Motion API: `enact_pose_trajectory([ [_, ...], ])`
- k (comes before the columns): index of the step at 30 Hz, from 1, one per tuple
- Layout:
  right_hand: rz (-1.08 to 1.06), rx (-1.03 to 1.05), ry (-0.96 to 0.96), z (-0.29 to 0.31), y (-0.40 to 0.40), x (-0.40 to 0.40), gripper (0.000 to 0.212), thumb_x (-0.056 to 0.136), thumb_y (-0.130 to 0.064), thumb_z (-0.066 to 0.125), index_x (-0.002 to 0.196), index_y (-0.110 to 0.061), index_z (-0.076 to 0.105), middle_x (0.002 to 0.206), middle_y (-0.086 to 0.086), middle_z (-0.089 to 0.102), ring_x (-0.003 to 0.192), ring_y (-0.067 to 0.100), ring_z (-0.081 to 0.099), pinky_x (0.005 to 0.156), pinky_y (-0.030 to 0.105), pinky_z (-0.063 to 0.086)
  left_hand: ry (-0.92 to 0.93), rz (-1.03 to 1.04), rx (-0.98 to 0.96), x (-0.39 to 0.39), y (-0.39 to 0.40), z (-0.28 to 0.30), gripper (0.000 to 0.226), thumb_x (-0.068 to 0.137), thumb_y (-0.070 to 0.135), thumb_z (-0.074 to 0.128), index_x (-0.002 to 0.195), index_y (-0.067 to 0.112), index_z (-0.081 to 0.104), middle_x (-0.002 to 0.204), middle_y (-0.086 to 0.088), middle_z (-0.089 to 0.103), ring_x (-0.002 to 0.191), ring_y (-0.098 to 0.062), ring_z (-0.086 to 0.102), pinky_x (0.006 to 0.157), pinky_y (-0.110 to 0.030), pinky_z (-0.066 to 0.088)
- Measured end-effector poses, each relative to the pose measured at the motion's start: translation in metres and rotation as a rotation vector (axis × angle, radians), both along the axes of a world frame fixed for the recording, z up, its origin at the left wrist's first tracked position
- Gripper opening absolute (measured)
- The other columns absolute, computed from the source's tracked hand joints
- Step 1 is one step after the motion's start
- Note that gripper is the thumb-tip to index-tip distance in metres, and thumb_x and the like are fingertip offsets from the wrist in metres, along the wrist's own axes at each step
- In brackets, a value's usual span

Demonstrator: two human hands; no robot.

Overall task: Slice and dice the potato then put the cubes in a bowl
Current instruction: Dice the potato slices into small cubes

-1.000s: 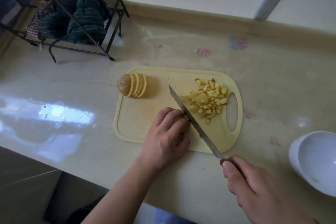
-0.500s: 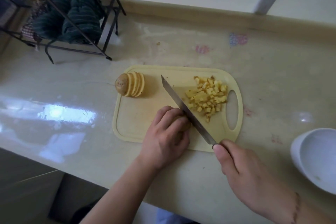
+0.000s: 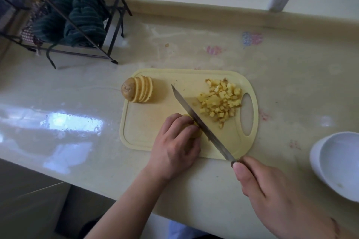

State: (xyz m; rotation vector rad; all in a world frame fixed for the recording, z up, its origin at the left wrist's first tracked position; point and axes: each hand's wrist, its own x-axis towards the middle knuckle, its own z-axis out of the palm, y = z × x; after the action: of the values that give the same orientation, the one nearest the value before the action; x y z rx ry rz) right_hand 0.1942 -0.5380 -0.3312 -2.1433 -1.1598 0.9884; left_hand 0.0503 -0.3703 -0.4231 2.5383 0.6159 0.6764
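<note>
— Hands first: how are they placed?

— Curled fingers of the left hand (image 3: pixel 175 145) are pressed down on a small stack of potato slices (image 3: pixel 195 132) at the near middle of the cutting board (image 3: pixel 143 122); most of that stack is hidden under the knuckles. A knife (image 3: pixel 202 125) is gripped by the right hand (image 3: pixel 272 194), with the handle enclosed in the fist and the thumb laid along it near the blade.

— Where is the blade set?

— It is laid diagonally across the board, tip pointing far and left, handle near and right. Its edge is held against the right side of the stack, just beside the left fingertips. How deep the blade sits in the slices cannot be told.

— And the rest of the potato?

— A sliced potato half (image 3: pixel 137 89), skin end to the left and slices leaning together, is seen at the far left corner of the board. A pile of potato cubes (image 3: pixel 221 101) is gathered at the far right of the board, beside the oval handle hole, just right of the blade.

— Is the bowl shown?

— A white bowl (image 3: pixel 338 163) is found on the pale glossy countertop (image 3: pixel 194 48), well right of the board and cut off by the picture's right edge. No cubes can be seen in it.

— Anything else?

— A black wire rack (image 3: pixel 81 23) with dark green striped cloths (image 3: pixel 85 17) on it is placed at the far left, against the wall.
</note>
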Motion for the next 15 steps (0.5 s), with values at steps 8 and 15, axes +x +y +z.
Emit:
enact_pose_trajectory([
  [8, 0.043, -0.120, -0.028, 0.015, -0.018, 0.001, 0.059, 0.073, -0.073, 0.007, 0.070, -0.025, 0.041, 0.080, -0.009, 0.061, 0.062, 0.006, 0.055, 0.055, 0.014, 0.037, -0.014, -0.003, -0.011, 0.000, 0.002, -0.002, 0.016, 0.083, 0.007, 0.075, 0.096, -0.003, 0.075, 0.111, -0.017, 0.069, 0.103, -0.035, 0.061, 0.095, -0.040, 0.051],
  [15, 0.030, -0.049, 0.008, -0.007, 0.013, 0.000, 0.049, 0.088, -0.063, 0.014, 0.066, -0.027, 0.040, 0.072, -0.016, 0.058, 0.062, 0.008, 0.054, 0.054, 0.024, 0.037, -0.027, -0.001, -0.036, 0.001, 0.003, 0.001, 0.016, 0.080, 0.004, 0.077, 0.095, 0.000, 0.075, 0.110, -0.015, 0.070, 0.103, -0.034, 0.061, 0.095, -0.039, 0.052],
])
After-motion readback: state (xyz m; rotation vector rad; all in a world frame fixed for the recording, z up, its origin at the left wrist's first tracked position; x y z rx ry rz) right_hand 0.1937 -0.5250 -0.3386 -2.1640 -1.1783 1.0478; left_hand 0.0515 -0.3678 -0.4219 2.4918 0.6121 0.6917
